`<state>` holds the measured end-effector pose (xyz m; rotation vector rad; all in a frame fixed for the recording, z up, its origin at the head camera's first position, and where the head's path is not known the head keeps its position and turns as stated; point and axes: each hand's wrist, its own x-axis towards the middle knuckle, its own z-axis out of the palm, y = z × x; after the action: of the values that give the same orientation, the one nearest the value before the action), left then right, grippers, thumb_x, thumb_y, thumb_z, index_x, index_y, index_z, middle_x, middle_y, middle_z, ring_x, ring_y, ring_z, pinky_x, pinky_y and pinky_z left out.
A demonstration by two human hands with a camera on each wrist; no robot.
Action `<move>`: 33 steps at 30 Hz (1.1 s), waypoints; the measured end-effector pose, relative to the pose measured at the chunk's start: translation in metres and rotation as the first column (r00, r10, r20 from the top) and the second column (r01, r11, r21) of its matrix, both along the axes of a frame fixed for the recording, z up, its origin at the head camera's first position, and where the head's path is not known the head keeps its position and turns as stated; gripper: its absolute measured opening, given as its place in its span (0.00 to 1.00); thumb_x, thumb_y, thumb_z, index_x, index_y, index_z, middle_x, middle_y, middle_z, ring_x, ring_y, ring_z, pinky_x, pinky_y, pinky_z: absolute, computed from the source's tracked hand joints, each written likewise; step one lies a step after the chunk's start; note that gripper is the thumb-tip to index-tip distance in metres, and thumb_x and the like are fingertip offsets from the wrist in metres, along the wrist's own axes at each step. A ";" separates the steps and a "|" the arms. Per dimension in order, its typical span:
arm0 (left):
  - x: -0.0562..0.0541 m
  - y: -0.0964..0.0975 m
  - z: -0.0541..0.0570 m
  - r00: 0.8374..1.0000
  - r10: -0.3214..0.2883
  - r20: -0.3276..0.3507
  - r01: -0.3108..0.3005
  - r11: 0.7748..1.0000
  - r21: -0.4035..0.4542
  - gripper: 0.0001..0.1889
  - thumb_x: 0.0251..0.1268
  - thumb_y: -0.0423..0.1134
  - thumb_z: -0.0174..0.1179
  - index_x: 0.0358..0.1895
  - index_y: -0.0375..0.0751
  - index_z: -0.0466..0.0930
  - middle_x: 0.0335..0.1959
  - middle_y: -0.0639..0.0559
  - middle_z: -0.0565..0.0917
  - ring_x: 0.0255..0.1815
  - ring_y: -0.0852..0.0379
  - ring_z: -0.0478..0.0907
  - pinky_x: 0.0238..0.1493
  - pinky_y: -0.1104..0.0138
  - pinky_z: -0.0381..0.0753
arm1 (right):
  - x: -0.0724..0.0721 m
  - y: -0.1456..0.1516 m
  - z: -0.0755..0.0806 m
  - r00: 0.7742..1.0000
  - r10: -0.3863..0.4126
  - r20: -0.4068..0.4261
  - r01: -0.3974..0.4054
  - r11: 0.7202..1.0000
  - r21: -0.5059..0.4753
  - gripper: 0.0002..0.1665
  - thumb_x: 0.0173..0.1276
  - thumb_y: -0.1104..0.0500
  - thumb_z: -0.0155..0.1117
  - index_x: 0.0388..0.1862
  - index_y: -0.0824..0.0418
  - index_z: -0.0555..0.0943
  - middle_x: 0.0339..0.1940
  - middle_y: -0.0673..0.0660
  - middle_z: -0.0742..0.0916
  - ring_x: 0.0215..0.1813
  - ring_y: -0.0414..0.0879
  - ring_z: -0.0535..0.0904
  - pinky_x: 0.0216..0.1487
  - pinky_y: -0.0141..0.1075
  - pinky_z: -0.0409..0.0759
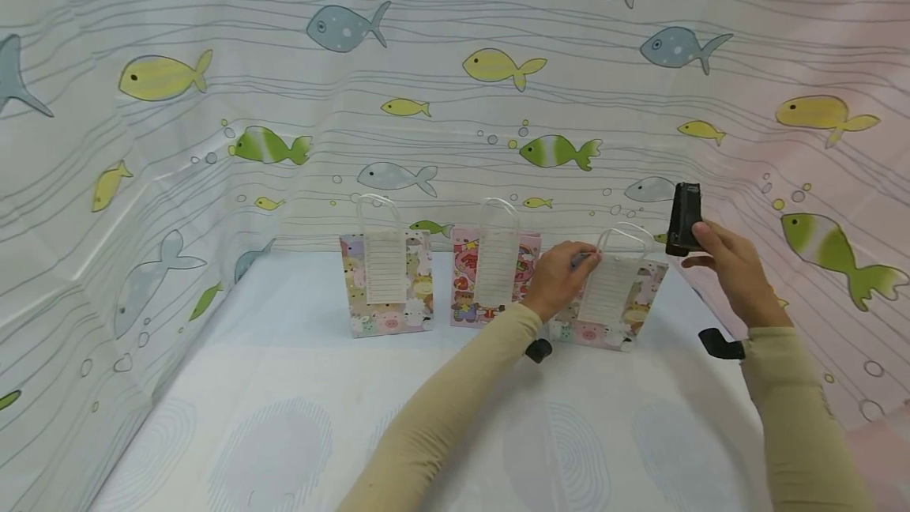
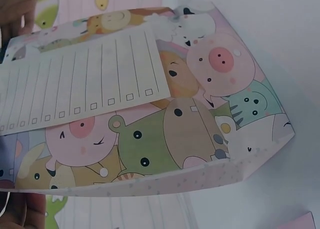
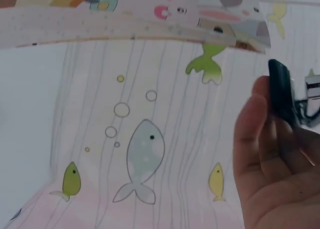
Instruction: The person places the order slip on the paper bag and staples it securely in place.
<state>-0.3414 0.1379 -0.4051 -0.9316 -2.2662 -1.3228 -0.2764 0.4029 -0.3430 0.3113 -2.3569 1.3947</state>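
Observation:
My left hand (image 1: 558, 279) grips the upper left corner of a paper gift bag (image 1: 643, 299) printed with cartoon animals. The bag leans to one side and has white twisted handles. Over its front lies a lined paper list (image 1: 607, 291), with small checkboxes visible in the left wrist view. Raised to the right of the bag, my right hand (image 1: 735, 271) holds a black stapler (image 1: 686, 220), apart from the bag. In the right wrist view, a metal part of the stapler (image 3: 281, 91) shows beyond the fingers.
A pink gift bag (image 1: 462, 314) and another animal-print gift bag (image 1: 419, 322) stand upright to the left, each with a lined list on its front. A fish-patterned curtain (image 1: 441, 129) surrounds the pale tabletop (image 1: 298, 370) at the back and sides.

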 end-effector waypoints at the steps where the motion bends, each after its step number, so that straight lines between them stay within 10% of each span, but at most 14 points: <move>1: 0.000 0.000 0.000 1.000 -0.002 0.002 0.002 1.000 0.001 0.14 0.78 0.47 0.57 0.56 0.45 0.83 0.48 0.55 0.86 0.44 0.70 0.78 0.44 0.81 0.74 | 0.002 0.002 -0.001 1.000 -0.004 0.024 0.004 1.000 0.008 0.31 0.85 0.50 0.47 0.72 0.73 0.68 0.48 0.38 0.84 0.46 0.37 0.80 0.45 0.25 0.78; 7: 0.000 -0.001 0.001 1.000 -0.001 -0.006 0.001 1.000 0.003 0.14 0.78 0.47 0.57 0.56 0.45 0.83 0.47 0.55 0.86 0.44 0.69 0.78 0.43 0.81 0.74 | 0.012 0.015 -0.007 0.985 0.000 0.170 -0.013 0.997 0.075 0.35 0.85 0.47 0.45 0.69 0.78 0.67 0.45 0.46 0.83 0.41 0.41 0.82 0.47 0.21 0.76; 16: 0.000 -0.002 0.001 1.000 -0.015 -0.011 0.015 1.000 0.000 0.14 0.78 0.47 0.58 0.55 0.45 0.84 0.48 0.55 0.86 0.46 0.68 0.79 0.47 0.79 0.75 | 0.024 0.032 -0.040 0.924 0.031 0.381 -0.066 0.995 0.081 0.45 0.84 0.38 0.39 0.75 0.78 0.59 0.66 0.72 0.73 0.47 0.41 0.85 0.48 0.20 0.75; 33: 0.001 0.000 -0.001 1.000 -0.005 -0.010 0.005 1.000 0.015 0.14 0.77 0.48 0.58 0.55 0.46 0.84 0.46 0.56 0.86 0.44 0.69 0.79 0.45 0.79 0.76 | 0.044 0.042 -0.100 0.805 0.036 0.592 -0.075 0.996 0.042 0.48 0.83 0.40 0.45 0.70 0.87 0.58 0.57 0.69 0.80 0.46 0.47 0.85 0.49 0.34 0.82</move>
<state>-0.3407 0.1380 -0.4064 -0.9371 -2.2446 -1.3326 -0.2325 0.4450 -0.4426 -0.0617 -2.9118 1.6259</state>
